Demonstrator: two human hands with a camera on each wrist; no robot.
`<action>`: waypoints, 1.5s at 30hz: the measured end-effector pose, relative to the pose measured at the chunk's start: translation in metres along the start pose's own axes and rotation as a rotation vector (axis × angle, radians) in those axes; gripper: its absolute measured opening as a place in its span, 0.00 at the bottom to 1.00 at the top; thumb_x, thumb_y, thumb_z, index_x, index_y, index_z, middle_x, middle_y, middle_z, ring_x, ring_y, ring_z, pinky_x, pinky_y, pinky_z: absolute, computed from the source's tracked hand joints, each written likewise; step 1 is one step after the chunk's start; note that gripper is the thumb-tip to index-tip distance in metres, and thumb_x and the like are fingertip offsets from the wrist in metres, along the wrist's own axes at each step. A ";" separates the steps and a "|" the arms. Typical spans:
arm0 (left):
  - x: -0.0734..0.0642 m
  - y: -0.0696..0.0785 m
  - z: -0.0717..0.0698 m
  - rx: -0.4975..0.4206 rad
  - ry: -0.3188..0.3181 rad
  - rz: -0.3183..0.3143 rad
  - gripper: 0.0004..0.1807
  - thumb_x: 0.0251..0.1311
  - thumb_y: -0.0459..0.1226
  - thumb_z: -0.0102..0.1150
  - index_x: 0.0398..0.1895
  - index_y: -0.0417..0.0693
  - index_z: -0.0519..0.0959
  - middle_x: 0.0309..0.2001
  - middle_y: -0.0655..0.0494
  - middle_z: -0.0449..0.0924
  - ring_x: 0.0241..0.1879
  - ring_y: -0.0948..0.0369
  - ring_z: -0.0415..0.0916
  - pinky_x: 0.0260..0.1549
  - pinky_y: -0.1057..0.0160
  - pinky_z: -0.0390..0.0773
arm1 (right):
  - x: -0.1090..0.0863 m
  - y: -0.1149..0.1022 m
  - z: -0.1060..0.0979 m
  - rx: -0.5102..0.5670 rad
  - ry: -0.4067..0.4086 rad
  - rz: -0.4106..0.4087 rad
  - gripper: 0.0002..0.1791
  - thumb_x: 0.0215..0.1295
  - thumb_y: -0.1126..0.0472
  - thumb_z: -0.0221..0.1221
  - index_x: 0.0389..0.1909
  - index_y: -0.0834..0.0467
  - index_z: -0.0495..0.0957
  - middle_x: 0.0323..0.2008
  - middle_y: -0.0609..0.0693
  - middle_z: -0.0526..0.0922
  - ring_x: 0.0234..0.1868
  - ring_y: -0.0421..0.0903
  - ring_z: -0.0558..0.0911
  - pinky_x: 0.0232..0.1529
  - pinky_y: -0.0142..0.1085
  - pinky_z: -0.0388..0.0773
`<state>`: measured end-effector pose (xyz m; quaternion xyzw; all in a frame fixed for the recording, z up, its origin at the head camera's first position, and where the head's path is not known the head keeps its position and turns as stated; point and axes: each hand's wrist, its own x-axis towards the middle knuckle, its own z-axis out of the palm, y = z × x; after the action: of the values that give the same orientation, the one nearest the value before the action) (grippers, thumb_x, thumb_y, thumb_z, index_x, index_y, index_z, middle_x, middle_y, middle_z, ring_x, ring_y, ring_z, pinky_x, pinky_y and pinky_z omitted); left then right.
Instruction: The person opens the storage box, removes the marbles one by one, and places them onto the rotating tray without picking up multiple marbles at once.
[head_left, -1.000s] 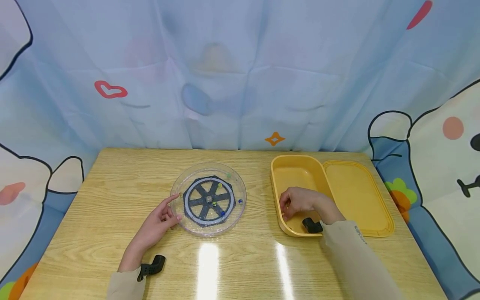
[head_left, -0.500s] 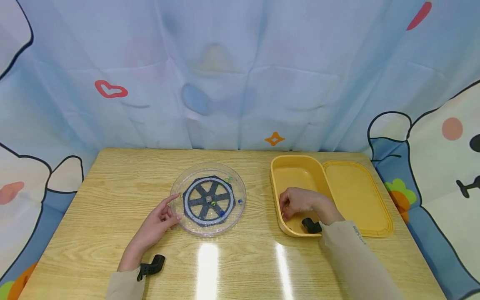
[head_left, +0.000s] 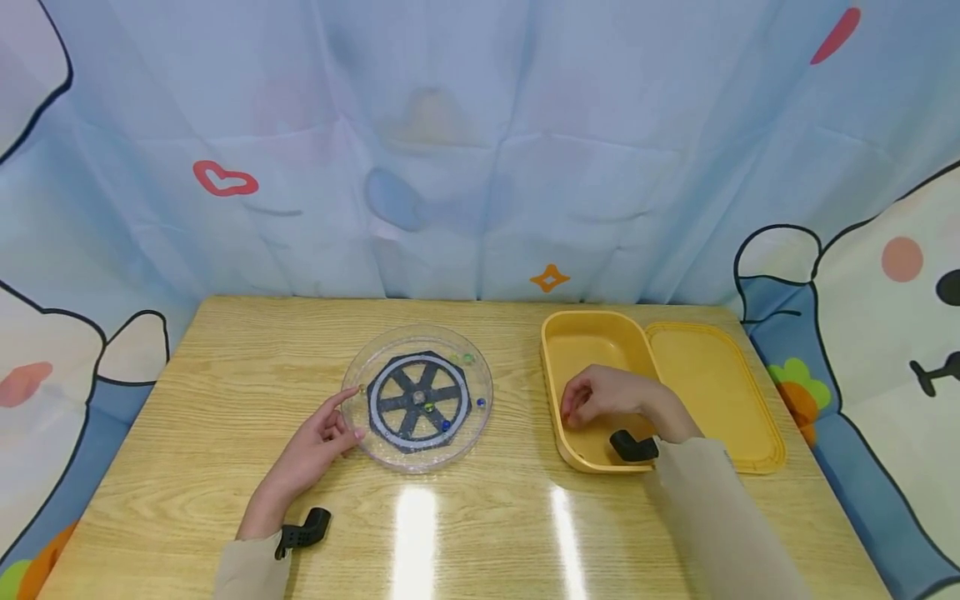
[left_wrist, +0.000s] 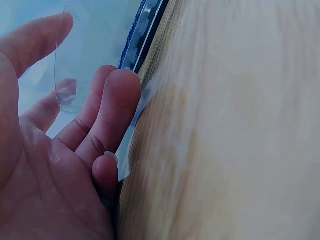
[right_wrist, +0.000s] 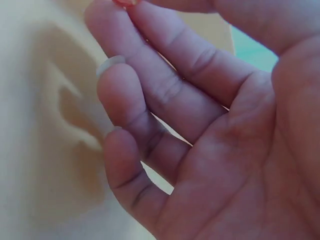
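A clear round dish (head_left: 483, 425) stands on the table, with a dark six-spoked wheel shape (head_left: 390, 405) showing at its bottom. Several small coloured marbles lie in it, among them a green marble (head_left: 468, 358) and a blue marble (head_left: 446, 425). My left hand (head_left: 318, 442) holds the dish's left side, thumb and forefinger at the rim; in the left wrist view, curled fingers (left_wrist: 117, 100) sit under its edge. My right hand (head_left: 611, 392) is inside the yellow box (head_left: 596, 323), fingers curled by its left wall. I cannot tell whether its fingertips pinch anything.
A flat yellow lid (head_left: 716, 383) lies right of the box, against its side. Behind the wooden table (head_left: 270, 333) hangs a blue patterned curtain (head_left: 465, 167). Black wrist cameras sit on both sleeves, the right one (head_left: 632, 446) over the box's near end.
My right hand has shifted slightly up and to the right within the box. In the dish, a green and a yellow-green marble have rolled near the far right rim. My left hand stays put.
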<state>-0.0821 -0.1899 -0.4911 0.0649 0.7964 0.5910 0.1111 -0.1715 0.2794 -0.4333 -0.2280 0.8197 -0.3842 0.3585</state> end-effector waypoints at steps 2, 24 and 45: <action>0.001 0.001 0.000 0.010 -0.001 0.001 0.36 0.67 0.38 0.63 0.76 0.51 0.60 0.32 0.49 0.71 0.26 0.56 0.71 0.28 0.63 0.71 | -0.003 -0.001 -0.001 0.022 0.013 -0.002 0.08 0.58 0.65 0.69 0.36 0.66 0.83 0.33 0.53 0.86 0.34 0.45 0.82 0.39 0.34 0.77; 0.001 -0.002 0.001 0.010 -0.005 -0.019 0.35 0.67 0.39 0.63 0.75 0.56 0.61 0.33 0.48 0.72 0.27 0.55 0.72 0.30 0.62 0.73 | -0.021 -0.040 0.018 0.072 0.267 -0.249 0.04 0.64 0.67 0.66 0.39 0.60 0.83 0.36 0.57 0.84 0.31 0.47 0.78 0.31 0.35 0.75; -0.001 0.001 0.001 -0.011 0.004 0.002 0.36 0.67 0.37 0.63 0.76 0.50 0.60 0.32 0.49 0.71 0.25 0.56 0.72 0.27 0.62 0.71 | 0.048 -0.085 0.112 0.080 0.499 -0.366 0.05 0.64 0.66 0.67 0.40 0.55 0.85 0.36 0.45 0.86 0.37 0.43 0.78 0.38 0.38 0.75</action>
<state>-0.0808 -0.1887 -0.4905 0.0638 0.7933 0.5955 0.1092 -0.1077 0.1448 -0.4356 -0.2561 0.8121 -0.5182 0.0801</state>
